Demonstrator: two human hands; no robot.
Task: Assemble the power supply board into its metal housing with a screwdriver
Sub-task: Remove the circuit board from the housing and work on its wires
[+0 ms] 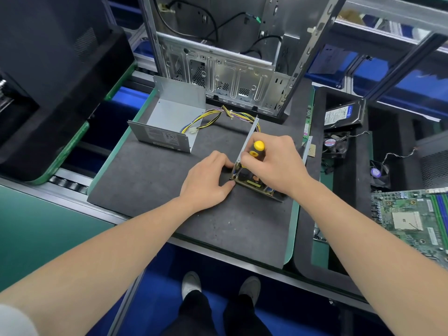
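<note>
**Driving a corner screw: slip hazards and hand positions**

We judge the main hazard to be the tip of the screwdriver (257, 150) riding out of the screw. The tool stands nearly upright, close against the tall side wall of the metal housing (249, 137). Any lean could send it skating onto the power supply board (254, 183), which lies in the floor of that housing on the dark mat (150, 170). The tip is hidden, so we cannot tell whether it is seated.

A second risk is the housing sliding on the mat if the bracing hand eases. The wire bundle (213, 115) trails from the housing's far end toward the separate housing cover (169, 122); a snag there could tug the board out of line.

The right hand (278, 166) is closed round the screwdriver's black-and-yellow handle, fingers fully curled. The left hand (206, 180) grips the housing's near left corner, fingers bent against the wall and thumb along the base edge.
</note>
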